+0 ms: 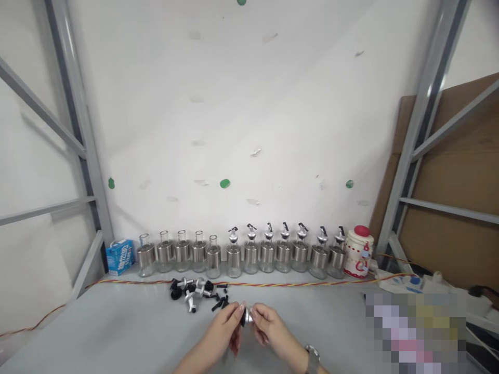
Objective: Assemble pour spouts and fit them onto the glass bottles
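Observation:
Near the front of the table, both hands meet on a small silver and black bottle pourer (247, 316). My left hand (226, 324) is closed on its black side, while my right hand (268, 324) pinches the silver side. My fingers hide part of it. Just beyond my left hand lies a loose pile of silver and black pourer parts (200, 287), with several small black pieces (222, 301) at its right. Behind, a row of glass bottles with steel sleeves stands along the wall; those on the left have bare necks (181, 252), those on the right carry pourers (268, 249).
A blue carton (120, 257) stands left of the bottles, and a cream canister with a red lid (358, 253) on their right. A twisted red-yellow wire (273, 284) crosses the grey table (117, 322). Power strips (409, 283) and a pixelated patch occupy the right side.

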`<state>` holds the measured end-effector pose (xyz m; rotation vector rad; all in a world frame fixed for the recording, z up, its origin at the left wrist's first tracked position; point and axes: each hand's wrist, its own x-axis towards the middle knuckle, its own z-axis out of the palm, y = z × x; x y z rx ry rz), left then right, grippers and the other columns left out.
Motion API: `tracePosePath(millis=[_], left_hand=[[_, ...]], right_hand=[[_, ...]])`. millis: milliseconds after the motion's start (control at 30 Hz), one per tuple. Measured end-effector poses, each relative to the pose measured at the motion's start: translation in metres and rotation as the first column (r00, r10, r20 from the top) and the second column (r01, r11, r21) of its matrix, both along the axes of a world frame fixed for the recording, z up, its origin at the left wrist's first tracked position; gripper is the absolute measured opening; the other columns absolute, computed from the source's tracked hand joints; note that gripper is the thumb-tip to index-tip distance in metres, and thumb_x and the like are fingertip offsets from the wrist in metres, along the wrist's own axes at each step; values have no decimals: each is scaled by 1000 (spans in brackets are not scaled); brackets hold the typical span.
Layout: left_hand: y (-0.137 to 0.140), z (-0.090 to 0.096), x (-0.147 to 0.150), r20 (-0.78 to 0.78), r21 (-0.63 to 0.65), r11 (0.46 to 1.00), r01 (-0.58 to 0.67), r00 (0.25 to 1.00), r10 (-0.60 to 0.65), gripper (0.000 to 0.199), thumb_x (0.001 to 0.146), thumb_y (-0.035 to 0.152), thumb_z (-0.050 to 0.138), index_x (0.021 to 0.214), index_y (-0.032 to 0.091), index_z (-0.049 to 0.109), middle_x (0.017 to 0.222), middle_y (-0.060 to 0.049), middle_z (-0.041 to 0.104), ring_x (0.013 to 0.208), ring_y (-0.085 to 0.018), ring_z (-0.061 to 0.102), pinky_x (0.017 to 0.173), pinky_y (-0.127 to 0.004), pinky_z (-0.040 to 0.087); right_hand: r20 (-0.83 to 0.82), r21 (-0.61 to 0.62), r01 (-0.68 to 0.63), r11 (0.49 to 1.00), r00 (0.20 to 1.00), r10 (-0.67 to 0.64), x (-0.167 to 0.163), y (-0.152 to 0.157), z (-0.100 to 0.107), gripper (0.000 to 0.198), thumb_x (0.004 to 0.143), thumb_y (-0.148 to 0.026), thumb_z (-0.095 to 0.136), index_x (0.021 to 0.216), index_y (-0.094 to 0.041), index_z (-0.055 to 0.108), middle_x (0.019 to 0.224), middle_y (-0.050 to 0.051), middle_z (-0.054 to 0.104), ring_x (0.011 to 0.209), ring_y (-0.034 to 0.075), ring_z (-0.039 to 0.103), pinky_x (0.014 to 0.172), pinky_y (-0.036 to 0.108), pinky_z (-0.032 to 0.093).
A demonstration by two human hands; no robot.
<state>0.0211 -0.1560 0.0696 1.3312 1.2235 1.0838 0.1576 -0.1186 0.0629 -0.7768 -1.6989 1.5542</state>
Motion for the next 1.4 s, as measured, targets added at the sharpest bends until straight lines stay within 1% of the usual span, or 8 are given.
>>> tracePosePath(millis=[100, 200, 500, 700, 967, 1100, 1233, 1400], left_hand=[[-2, 2, 2, -59, 33, 996, -82, 995, 84, 47, 73, 63, 30, 70, 18, 45, 35, 9, 36, 29, -8, 34, 31, -18, 26], [-5, 6, 0, -103, 111, 992, -61, 992, 73, 43, 77, 57, 31, 64, 18, 45, 37, 8, 37, 33, -7, 35, 35, -17, 27], [-16, 20, 2, 85, -3, 979, 205, 975, -204, 37, 73, 53, 45, 67, 17, 44, 47, 4, 49, 39, -8, 46, 41, -19, 37], [-14, 10, 12, 180, -97, 962, 255, 955, -235, 41, 62, 53, 55, 56, 14, 46, 45, -2, 56, 34, -10, 49, 36, -20, 37], [-24, 9, 16, -162, 89, 989, 121, 981, -105, 24, 76, 36, 43, 65, 16, 49, 48, -2, 56, 42, -14, 54, 43, -22, 41], [-28, 14, 9, -584, 294, 936, 196, 812, 13, 21, 80, 24, 37, 74, 16, 56, 65, -8, 63, 61, -18, 60, 58, -24, 42], [-28, 16, 6, -827, 275, 934, 227, 552, 109, 22, 77, 16, 38, 87, 15, 58, 78, -13, 64, 74, -24, 59, 60, -27, 38], [-29, 24, 4, -845, 306, 927, 217, 509, 161, 21, 82, 24, 33, 88, 18, 53, 82, -9, 64, 74, -22, 58, 58, -26, 35]], right_hand=[[-148, -236, -24, 971, 989, -12, -8, 2, -3, 41, 63, -57, 52, 63, -17, 43, 43, -7, 38, 30, 5, 27, 35, 19, 17], [-218, -304, -5, 953, 974, -64, -10, -2, 0, 31, 65, -47, 53, 61, -17, 44, 44, -8, 35, 31, 4, 27, 36, 19, 20], [-42, -103, 251, 962, 966, -257, -6, -6, 4, 27, 66, -42, 42, 52, -20, 35, 42, -8, 26, 37, 7, 26, 39, 21, 24], [52, 206, 427, 880, 893, -446, -5, -9, -1, 27, 72, -39, 35, 54, -20, 36, 50, -4, 34, 50, 12, 36, 51, 24, 30], [80, 245, 462, 853, 867, -492, -6, -14, -6, 27, 74, -39, 30, 55, -20, 33, 51, -4, 33, 51, 13, 35, 51, 25, 28], [73, 251, 458, 853, 869, -489, -9, -9, -12, 26, 73, -37, 31, 53, -21, 33, 50, -4, 32, 50, 13, 34, 50, 25, 27], [91, 132, 456, 880, 879, -469, -13, -2, -20, 25, 69, -34, 37, 48, -20, 35, 46, -4, 33, 46, 11, 32, 45, 24, 25], [38, -98, 366, 925, 931, -364, -13, -9, -7, 25, 68, -37, 39, 49, -20, 36, 39, -7, 28, 36, 8, 25, 37, 21, 22]])
